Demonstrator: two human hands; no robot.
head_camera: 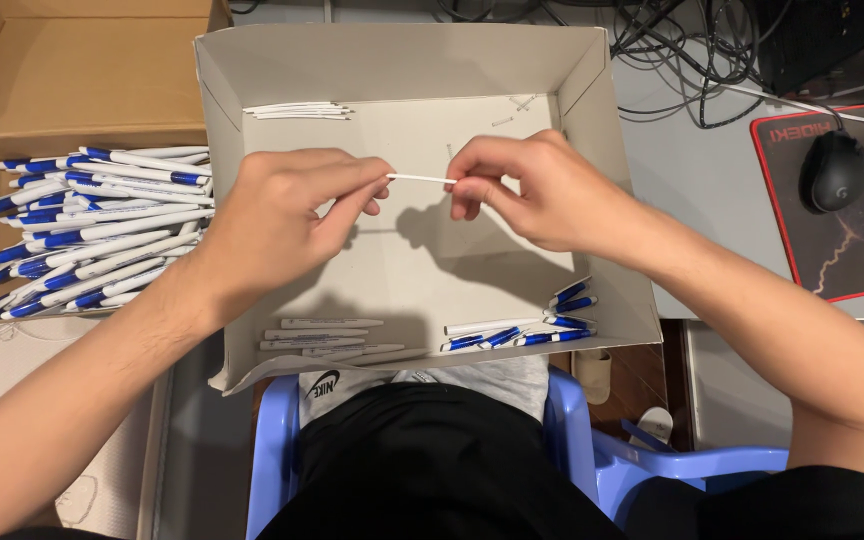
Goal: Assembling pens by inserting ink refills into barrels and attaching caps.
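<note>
Refill [422, 179] between both hands' fingers [377, 183]

thin white refill [420, 179], level, midair over box

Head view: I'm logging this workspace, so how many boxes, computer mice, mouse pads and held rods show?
Boxes: 2, brown box and grey box
Computer mouse: 1
Mouse pad: 1
Held thin white rod: 1
Total: 5
</note>
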